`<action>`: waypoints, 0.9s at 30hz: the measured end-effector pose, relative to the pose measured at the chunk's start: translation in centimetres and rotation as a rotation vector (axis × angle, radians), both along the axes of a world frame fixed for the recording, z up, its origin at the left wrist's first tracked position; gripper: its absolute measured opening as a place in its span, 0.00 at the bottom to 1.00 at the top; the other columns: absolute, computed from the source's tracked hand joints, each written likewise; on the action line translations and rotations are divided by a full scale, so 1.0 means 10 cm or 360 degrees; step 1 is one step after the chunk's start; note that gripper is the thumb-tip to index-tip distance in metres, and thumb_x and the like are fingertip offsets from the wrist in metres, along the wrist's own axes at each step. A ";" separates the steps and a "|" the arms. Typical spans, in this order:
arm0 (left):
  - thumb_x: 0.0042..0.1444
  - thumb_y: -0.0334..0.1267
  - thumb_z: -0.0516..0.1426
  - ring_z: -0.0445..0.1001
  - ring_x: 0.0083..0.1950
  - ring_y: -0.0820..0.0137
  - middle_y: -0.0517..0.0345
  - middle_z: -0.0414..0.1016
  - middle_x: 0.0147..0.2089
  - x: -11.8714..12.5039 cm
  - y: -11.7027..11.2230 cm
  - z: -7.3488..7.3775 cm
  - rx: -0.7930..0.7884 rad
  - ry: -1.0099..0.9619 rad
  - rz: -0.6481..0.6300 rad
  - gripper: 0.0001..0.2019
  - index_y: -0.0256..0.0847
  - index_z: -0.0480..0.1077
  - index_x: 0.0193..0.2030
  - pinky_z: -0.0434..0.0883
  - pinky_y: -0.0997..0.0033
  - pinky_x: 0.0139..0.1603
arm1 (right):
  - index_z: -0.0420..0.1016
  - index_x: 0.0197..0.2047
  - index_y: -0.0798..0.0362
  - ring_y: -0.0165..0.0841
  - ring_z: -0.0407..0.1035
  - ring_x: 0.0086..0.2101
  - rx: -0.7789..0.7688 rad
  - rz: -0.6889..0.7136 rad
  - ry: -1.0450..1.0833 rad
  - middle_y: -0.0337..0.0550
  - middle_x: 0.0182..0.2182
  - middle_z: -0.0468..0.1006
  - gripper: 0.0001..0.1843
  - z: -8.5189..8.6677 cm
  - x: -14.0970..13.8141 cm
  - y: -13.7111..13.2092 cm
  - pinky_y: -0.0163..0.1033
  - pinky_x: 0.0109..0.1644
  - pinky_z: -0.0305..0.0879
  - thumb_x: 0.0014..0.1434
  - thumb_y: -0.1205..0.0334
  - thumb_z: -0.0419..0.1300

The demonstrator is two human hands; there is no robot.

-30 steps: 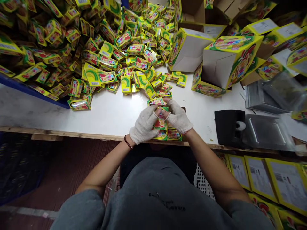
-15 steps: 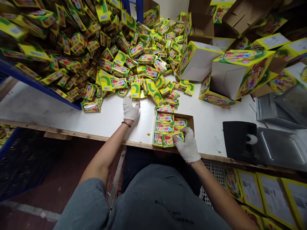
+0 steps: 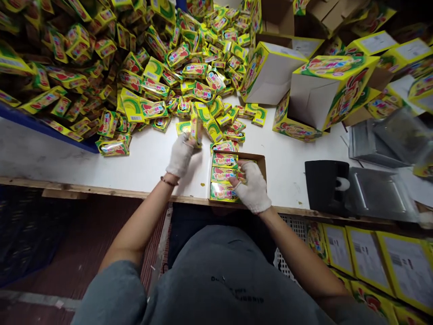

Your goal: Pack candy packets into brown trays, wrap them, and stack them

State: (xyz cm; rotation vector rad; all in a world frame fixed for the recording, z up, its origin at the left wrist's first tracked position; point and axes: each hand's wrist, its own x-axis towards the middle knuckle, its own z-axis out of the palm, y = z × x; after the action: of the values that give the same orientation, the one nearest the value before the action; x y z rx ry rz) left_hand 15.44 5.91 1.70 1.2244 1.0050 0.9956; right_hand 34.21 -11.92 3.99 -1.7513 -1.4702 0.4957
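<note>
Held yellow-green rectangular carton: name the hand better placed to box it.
Likely the white-gloved left hand: it holds the carton; the white-gloved right hand is at the open brown cardboard box.

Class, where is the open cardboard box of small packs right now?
In the head view, the open box sits just right of centre at the table's near edge, with the right hand over it.

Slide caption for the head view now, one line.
Gloved left hand holds a small carton near a loose pile; gloved right hand is over cartons in an open box.
</note>
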 end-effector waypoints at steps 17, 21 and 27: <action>0.54 0.33 0.62 0.60 0.72 0.43 0.39 0.69 0.66 0.03 0.61 -0.23 0.0657 0.1623 0.0018 0.21 0.38 0.74 0.56 0.58 0.44 0.72 | 0.74 0.68 0.52 0.49 0.70 0.46 -0.0356 0.0839 -0.1129 0.58 0.49 0.77 0.33 0.15 0.21 0.22 0.52 0.47 0.68 0.65 0.43 0.64; 0.58 0.38 0.63 0.57 0.71 0.45 0.39 0.68 0.67 -0.06 0.82 -0.27 0.0759 0.1846 -0.0202 0.22 0.38 0.71 0.59 0.54 0.42 0.72 | 0.77 0.66 0.50 0.49 0.69 0.49 -0.0253 0.0856 -0.1064 0.57 0.51 0.76 0.26 0.07 0.08 0.26 0.52 0.51 0.65 0.70 0.49 0.57; 0.58 0.50 0.64 0.70 0.56 0.51 0.43 0.75 0.50 -0.32 0.46 -0.37 0.0628 0.1667 -0.0048 0.17 0.41 0.74 0.48 0.66 0.51 0.58 | 0.82 0.57 0.52 0.46 0.69 0.49 -0.0043 0.0850 -0.0691 0.53 0.48 0.78 0.23 -0.12 0.22 0.38 0.52 0.54 0.65 0.65 0.47 0.63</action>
State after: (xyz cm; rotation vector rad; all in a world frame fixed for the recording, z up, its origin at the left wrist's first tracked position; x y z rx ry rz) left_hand 12.28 10.47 -2.00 2.1753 1.6065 0.4865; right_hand 36.37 -8.15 2.74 -1.5332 -2.2710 0.4139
